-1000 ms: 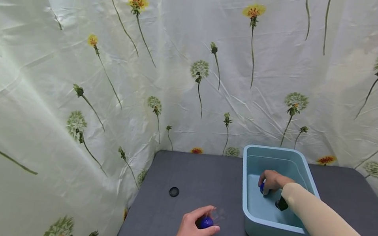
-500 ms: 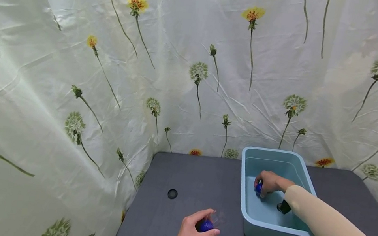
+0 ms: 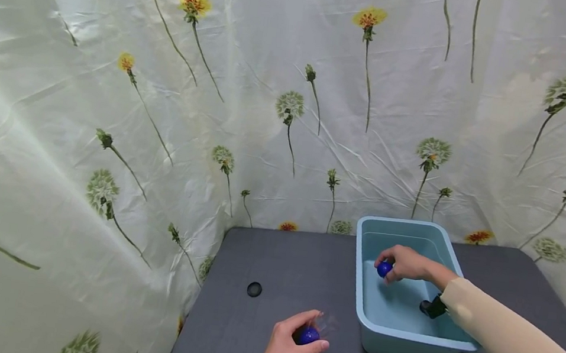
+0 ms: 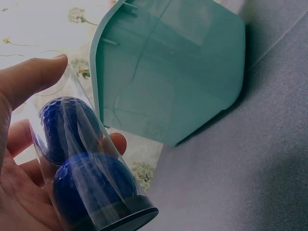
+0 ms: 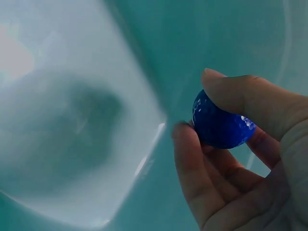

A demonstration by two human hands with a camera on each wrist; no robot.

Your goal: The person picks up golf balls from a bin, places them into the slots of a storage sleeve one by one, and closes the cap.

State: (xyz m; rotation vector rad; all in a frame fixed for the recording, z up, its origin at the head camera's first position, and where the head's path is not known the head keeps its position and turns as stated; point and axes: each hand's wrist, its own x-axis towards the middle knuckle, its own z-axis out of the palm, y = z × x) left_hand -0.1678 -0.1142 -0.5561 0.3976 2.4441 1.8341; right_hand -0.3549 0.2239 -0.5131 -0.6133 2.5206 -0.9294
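Observation:
My left hand (image 3: 287,347) grips a clear plastic tube (image 4: 94,137) above the table. Two dark blue golf balls (image 4: 94,185) sit stacked inside it, and a black cap (image 4: 137,214) closes the lower end; the upper end looks uncapped. Over in the light blue bin (image 3: 403,338), my right hand (image 3: 406,263) pinches another blue golf ball (image 5: 219,122) between thumb and fingers. In the right wrist view that ball is held above the bin's floor. A round black cap (image 3: 254,289) lies on the table, left of the bin.
The dark grey table (image 3: 298,262) carries the bin on its right side. A white curtain (image 3: 249,106) printed with dandelions hangs behind and to the left. A black wrist camera (image 3: 433,306) is strapped under my right wrist, inside the bin.
My right hand has lifted the golf ball off the bin's floor and shifted slightly left. The left hand with the tube stays almost still. The head view has turned slightly right.

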